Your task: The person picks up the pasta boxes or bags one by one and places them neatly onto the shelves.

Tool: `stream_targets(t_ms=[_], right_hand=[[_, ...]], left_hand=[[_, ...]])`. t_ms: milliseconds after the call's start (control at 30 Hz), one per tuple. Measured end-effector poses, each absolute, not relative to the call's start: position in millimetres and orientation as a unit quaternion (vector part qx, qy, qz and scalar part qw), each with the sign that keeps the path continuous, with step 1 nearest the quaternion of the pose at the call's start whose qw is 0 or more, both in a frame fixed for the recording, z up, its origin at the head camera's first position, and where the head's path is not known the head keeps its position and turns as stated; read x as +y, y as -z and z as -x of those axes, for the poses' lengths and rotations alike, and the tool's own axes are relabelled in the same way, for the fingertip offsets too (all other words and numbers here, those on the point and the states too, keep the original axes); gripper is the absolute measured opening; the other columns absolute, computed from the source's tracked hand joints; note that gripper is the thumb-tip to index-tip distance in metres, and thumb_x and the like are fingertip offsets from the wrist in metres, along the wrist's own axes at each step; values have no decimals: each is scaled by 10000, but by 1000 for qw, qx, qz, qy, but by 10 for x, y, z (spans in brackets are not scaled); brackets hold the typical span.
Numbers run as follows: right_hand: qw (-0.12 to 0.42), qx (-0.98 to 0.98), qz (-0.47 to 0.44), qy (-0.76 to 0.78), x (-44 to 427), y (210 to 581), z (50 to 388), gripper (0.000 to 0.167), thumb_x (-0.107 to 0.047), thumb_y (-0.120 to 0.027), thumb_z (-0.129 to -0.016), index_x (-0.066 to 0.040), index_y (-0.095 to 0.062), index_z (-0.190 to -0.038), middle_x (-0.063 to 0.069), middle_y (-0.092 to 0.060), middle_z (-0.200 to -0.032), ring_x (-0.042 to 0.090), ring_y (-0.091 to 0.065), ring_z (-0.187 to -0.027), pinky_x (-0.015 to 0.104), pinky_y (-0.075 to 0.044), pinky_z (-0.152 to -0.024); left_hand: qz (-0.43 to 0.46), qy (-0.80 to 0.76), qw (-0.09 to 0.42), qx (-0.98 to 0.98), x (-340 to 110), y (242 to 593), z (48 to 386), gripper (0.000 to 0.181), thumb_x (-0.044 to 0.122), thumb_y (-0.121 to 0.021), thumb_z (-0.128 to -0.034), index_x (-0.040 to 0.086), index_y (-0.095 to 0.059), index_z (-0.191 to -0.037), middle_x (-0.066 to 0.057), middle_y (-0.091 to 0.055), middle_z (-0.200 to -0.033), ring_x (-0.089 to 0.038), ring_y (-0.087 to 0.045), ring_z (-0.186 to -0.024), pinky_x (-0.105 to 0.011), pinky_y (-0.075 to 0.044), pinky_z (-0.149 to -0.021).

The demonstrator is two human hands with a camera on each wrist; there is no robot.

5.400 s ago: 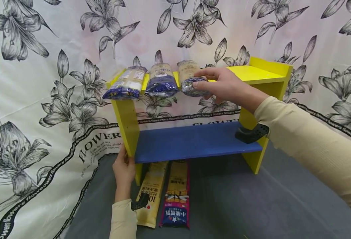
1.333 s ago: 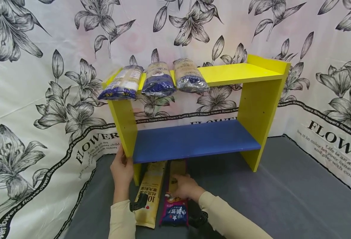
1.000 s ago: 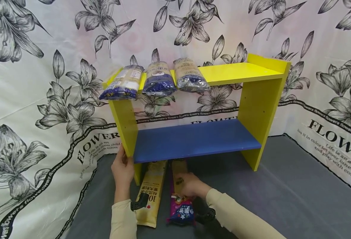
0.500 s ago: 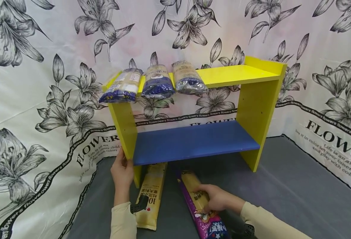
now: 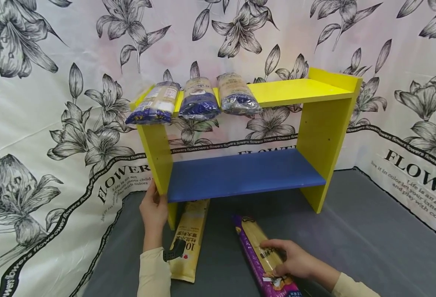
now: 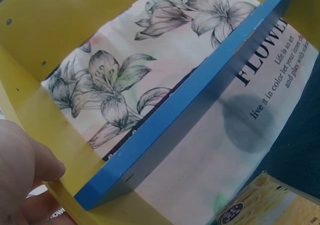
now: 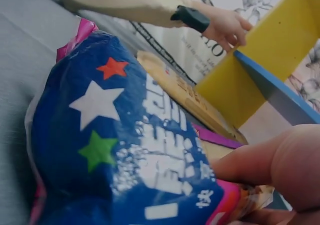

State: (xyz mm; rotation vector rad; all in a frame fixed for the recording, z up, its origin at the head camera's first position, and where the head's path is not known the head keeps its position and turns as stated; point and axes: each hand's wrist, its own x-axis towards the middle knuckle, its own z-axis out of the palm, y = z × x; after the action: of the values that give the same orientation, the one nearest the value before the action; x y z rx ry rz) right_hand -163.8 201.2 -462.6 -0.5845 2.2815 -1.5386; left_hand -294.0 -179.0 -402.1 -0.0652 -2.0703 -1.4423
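Observation:
My left hand (image 5: pixel 154 212) grips the yellow left side panel (image 5: pixel 154 156) of a small shelf unit, level with its blue shelf board (image 5: pixel 240 175). In the left wrist view the thumb (image 6: pixel 42 160) lies against the yellow panel's edge. On the right, my right hand (image 5: pixel 296 260) holds a long spaghetti packet (image 5: pixel 256 241) with purple edging and a see-through middle, pinched between thumb and fingers. Its blue end (image 7: pixel 115 135) with coloured stars fills much of the right wrist view. A yellow spaghetti packet (image 5: pixel 189 239) lies partly under the shelf unit, beside my left wrist.
Three clear-and-blue pasta bags, left (image 5: pixel 156 103), middle (image 5: pixel 199 99) and right (image 5: pixel 237 95), lie on the yellow top board (image 5: pixel 299 90), their ends jutting over its front edge. A grey cloth (image 5: pixel 366 239) covers the table. Behind hangs a flower-printed curtain (image 5: pixel 92 49).
My right hand has left the right pasta bag on top and taken hold of the purple-edged spaghetti packet. It has drawn that packet rightward and out from under the shelf. The left hand stays put.

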Motion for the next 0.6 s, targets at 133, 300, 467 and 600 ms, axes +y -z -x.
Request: stream_targets(t_ms=[133, 300, 467, 600], right_hand=[[201, 746, 179, 609, 2151, 4706, 1534, 688, 45, -673, -834, 106, -441, -1479, 355, -410, -1529, -131, -433, -1198, 255, -507, -687], [210, 692, 169, 670, 2331, 4779, 1403, 670, 46, -640, -882, 105, -397, -1504, 123, -505, -1544, -92, -471, -1238, 255, -537, -708], [212, 606, 239, 729, 2426, 4733, 1397, 636, 112, -555, -928, -65, -461, -1532, -187, -566, -1451, -104, -524, -1265, 211, -570, -777], [195, 586, 268, 739, 2459, 4601, 1392, 669, 139, -525, -937, -254, -548, -1479, -154, -608, -1423, 56, -646, -1182, 244, -600, -854]], left_hand=[[28, 545, 305, -781, -1802, 4015, 2948, 589, -25, -530, -987, 135, -450, -1549, -185, -546, -1500, -424, -630, -1258, -586, -564, -948], [30, 545, 307, -779, -1799, 4041, 2939, 592, -18, -530, -978, 135, -459, -1544, -191, -571, -1475, -421, -645, -1238, -587, -572, -927], [24, 542, 305, -782, -1817, 4019, 2941, 584, -9, -528, -980, 128, -461, -1544, -201, -575, -1467, -426, -643, -1240, -589, -567, -940], [19, 541, 299, -786, -1808, 4016, 2937, 585, -9, -516, -987, 130, -447, -1551, -207, -568, -1472, -427, -640, -1243, -592, -565, -940]])
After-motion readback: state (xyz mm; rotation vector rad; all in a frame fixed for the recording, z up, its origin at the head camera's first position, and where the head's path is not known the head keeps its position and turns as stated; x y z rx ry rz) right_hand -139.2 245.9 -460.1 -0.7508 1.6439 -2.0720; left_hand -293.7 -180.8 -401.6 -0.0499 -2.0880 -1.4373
